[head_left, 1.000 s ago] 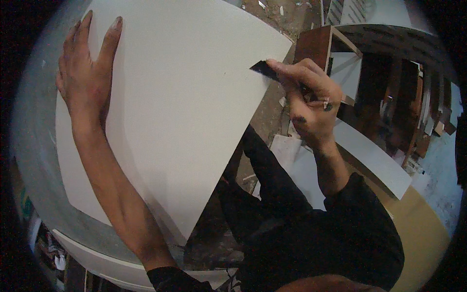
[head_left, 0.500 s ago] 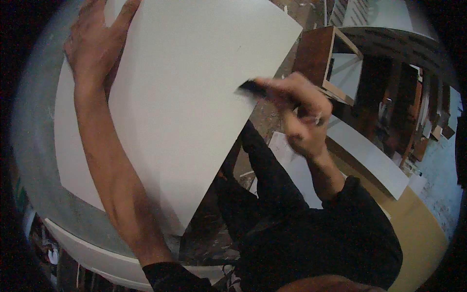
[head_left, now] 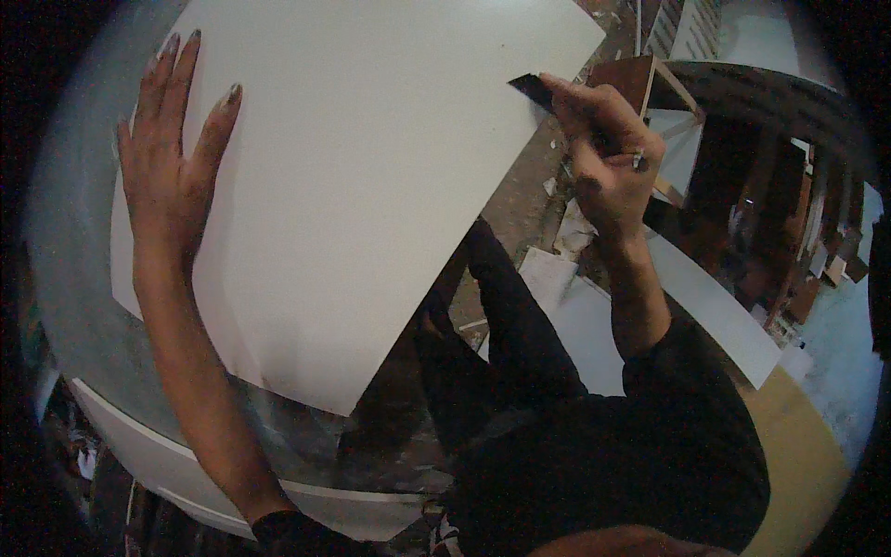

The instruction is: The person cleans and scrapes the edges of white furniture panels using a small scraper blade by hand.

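Head view: large white board point(head_left: 371, 204) lies flat on a grey-green bench point(head_left: 74, 232), its lower corner pointing toward the wearer, its right edge running out past the bench side above the dark-trousered legs point(head_left: 510, 306).

Left hand point(head_left: 172, 172) rests palm-down along the board's left margin — fingers spread and straight, clasping nothing, thumb set apart from the rest. Looks placed there to steady the board, opposite the other hand.

Right hand point(head_left: 617, 167) is curled, fingers pinching a thin black flat tool point(head_left: 532, 91) near the board's right edge. Slanted tip points inward over the white face; can't tell if it touches. Pinch close to the blade-like end probably gives finer control — the remaining fingers fold into the palm, maybe to stiffen the grip.

Around: brown box frame point(head_left: 626, 79) just beyond the right hand, long white panel point(head_left: 710, 292) and tan sheet point(head_left: 807, 446) lower right, curved pale strip point(head_left: 153, 455) lower left. Likely stood aside to leave the work surface free. Far right clutter too dim to sort.
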A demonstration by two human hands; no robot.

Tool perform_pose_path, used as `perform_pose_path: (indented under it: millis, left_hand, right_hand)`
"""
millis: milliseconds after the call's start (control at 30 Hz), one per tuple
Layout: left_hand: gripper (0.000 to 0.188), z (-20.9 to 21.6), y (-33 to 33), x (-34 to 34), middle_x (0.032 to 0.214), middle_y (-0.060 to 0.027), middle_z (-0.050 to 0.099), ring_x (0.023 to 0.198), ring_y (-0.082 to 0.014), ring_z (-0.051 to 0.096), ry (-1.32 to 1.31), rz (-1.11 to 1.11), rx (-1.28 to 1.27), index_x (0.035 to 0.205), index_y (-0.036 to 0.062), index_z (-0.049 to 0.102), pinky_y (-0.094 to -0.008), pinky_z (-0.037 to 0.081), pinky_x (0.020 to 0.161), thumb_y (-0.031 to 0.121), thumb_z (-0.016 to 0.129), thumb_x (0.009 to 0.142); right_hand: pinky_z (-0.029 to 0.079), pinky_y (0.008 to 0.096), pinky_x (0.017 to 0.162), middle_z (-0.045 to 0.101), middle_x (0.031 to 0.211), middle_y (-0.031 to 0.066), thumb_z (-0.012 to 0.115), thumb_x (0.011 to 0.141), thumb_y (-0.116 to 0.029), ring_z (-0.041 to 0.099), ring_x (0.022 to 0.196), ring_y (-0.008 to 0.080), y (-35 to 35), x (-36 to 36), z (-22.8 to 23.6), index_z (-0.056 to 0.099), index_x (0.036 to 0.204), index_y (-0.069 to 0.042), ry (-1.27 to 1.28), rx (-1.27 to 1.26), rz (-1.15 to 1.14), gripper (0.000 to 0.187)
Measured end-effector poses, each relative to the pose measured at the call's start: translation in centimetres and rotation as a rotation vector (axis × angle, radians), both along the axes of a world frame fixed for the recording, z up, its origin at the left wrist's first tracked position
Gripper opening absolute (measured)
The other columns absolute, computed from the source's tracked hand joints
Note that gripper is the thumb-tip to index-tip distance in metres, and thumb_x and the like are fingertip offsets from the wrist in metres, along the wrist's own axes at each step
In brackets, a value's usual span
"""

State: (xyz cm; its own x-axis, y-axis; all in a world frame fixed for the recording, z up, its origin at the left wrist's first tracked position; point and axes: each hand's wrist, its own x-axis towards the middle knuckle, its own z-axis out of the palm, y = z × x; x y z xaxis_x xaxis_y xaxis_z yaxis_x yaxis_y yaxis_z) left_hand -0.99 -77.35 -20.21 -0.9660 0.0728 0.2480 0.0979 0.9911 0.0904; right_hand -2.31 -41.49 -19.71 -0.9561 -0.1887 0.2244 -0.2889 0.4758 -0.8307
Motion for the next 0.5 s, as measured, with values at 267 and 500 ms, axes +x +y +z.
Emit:
perform_pose_path:
  millis: [267,500]
  left_hand:
    - [0.056,-0.4,-0.8,-0.3,0.150,-0.0059,0.033,0.139,-0.0279,0.028,0.041,-0.060,0.034,0.144,0.0230,0.035,-0.0540,0.020,0.111,0.049,0.041,0.094]
    - [0.067,3.2,3.8,1.5,0.152,-0.0083,0.026,0.142,-0.0264,0.018,-0.203,0.345,-0.060,0.145,0.0172,0.032,-0.0446,0.008,0.117,0.056,0.044,0.091]
  right_hand:
    - [0.045,0.0252,0.062,0.062,0.074,0.0083,0.058,0.071,0.009,0.059,0.067,0.0169,-3.7,4.6,0.7,0.071,0.101,-0.005,-0.076,0.079,0.060,0.036]
    - [0.041,0.0261,0.061,0.062,0.072,0.0062,0.067,0.070,0.003,0.056,0.064,0.0175,-4.7,7.9,1.4,0.072,0.101,-0.008,-0.044,0.112,0.106,0.034]
